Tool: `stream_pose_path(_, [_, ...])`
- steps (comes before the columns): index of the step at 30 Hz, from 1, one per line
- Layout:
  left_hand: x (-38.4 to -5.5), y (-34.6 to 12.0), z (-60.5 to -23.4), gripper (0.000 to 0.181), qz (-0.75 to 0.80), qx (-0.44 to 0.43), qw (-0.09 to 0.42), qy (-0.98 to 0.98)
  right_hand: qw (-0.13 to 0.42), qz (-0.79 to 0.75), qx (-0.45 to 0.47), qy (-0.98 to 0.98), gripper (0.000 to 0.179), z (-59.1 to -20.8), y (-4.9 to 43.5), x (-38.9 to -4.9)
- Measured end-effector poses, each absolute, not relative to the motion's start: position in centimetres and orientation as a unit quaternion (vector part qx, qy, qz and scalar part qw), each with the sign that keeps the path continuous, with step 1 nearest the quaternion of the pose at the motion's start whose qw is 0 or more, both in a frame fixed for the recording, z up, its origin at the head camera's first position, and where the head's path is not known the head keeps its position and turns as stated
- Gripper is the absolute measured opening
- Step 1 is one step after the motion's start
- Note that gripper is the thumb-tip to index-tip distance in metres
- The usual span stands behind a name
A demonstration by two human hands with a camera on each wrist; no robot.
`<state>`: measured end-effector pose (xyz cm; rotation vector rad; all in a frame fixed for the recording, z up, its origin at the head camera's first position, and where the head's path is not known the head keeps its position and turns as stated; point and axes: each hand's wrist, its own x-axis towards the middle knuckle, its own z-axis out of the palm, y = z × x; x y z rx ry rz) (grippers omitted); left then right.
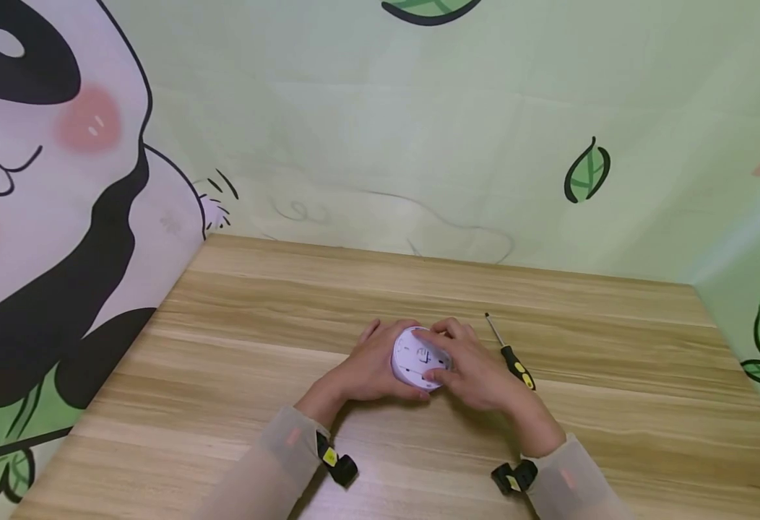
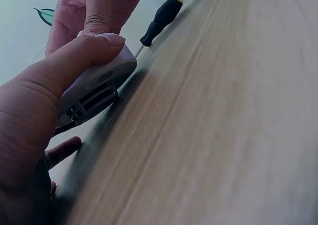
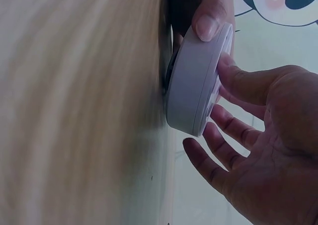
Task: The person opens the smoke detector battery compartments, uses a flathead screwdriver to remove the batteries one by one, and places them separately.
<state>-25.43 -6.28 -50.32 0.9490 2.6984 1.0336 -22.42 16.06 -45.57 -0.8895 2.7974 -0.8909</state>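
A round white smoke detector (image 1: 411,361) is held low over the table, its flat back face with small slots and markings turned up. My left hand (image 1: 375,367) grips it round its side, with the thumb along the near edge. In the left wrist view, dark vent slots show on the underside of the detector (image 2: 121,66). My right hand (image 1: 477,367) touches the back face with thumb and forefinger. From the right wrist view, the other fingers of the right hand (image 3: 268,140) spread loosely beside the detector's edge (image 3: 191,83).
A screwdriver (image 1: 515,365) with a black and yellow handle lies just right of my right hand, its tip pointing away. The wooden table (image 1: 256,303) meets a green wall cloth (image 1: 354,130) painted with a panda and leaves.
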Motion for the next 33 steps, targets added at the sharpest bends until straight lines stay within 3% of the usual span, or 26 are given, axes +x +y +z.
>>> stream_pose_path(33, [-25.41, -6.32, -50.28, 0.108, 0.347, 0.309, 0.058, 0.884, 0.037, -0.275, -0.308, 0.91, 0.064, -45.66, 16.17, -22.56])
